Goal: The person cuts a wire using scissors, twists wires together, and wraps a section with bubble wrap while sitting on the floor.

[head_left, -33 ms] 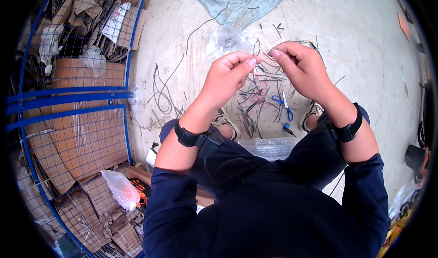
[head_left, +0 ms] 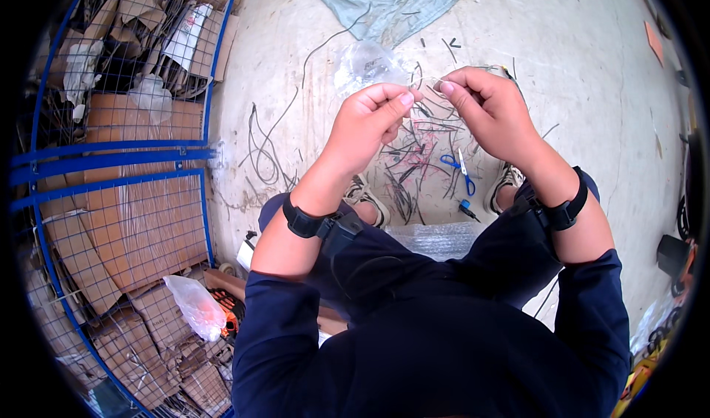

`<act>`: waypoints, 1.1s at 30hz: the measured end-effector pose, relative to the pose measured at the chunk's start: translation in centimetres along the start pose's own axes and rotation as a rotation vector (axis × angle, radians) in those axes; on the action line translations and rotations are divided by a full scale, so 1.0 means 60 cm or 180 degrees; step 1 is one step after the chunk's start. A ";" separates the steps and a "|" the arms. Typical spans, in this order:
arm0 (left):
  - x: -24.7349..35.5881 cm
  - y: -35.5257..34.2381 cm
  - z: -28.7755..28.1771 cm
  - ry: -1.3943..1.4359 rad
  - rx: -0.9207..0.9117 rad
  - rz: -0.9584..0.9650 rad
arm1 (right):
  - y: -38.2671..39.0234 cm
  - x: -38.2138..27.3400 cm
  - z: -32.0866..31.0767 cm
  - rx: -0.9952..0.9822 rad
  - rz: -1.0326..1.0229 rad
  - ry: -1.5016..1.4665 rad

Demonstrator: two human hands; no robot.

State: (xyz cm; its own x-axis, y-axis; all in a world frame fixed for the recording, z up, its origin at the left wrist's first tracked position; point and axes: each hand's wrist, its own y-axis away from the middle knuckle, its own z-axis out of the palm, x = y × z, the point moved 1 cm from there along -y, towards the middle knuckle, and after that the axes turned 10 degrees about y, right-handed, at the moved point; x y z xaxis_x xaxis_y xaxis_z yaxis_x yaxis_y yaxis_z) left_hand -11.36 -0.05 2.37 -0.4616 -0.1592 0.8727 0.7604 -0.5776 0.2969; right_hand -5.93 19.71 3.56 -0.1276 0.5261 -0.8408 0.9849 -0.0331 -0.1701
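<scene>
Both of my hands are raised in front of me with their fingertips a short gap apart. My left hand (head_left: 372, 118) is pinched closed, thumb against forefinger. Also in a pinch, my right hand (head_left: 489, 111) has a thin pale strand (head_left: 438, 83) at its fingertips, perhaps a bare wire. What sits between the left fingertips is too small to make out. Below the hands, a heap of cut wire pieces (head_left: 414, 152), mostly black with some thin red ones, lies on the floor. Blue-handled scissors (head_left: 464, 170) lie beside the heap.
Beyond my left hand lies a clear plastic bag (head_left: 370, 66), with a grey-green cloth (head_left: 392, 4) farther off. A long black cable (head_left: 259, 148) coils at the left. A blue wire-mesh cage (head_left: 122, 155) holds cardboard. Near my feet are a small blue-and-black object (head_left: 466, 209) and bubble wrap (head_left: 436, 240).
</scene>
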 end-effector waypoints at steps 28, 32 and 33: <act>-0.009 0.000 0.000 -0.0505 -0.0086 0.0366 | 0.000 0.016 0.011 -0.0723 0.0267 -0.0620; -0.009 0.001 -0.004 -0.0389 -0.0157 0.0357 | 0.002 0.008 0.009 -0.0698 0.0162 -0.0432; -0.009 0.001 -0.005 -0.0398 -0.0176 0.0356 | 0.002 0.007 0.009 -0.0679 0.0129 -0.0426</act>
State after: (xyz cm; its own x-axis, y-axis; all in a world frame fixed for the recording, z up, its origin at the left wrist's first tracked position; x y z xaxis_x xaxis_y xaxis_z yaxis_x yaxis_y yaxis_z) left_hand -11.19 -0.23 1.83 -0.3123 -0.1261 0.9416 0.7760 -0.6056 0.1763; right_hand -5.92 19.48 2.89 -0.0878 0.4104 -0.9077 0.9902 0.1356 -0.0344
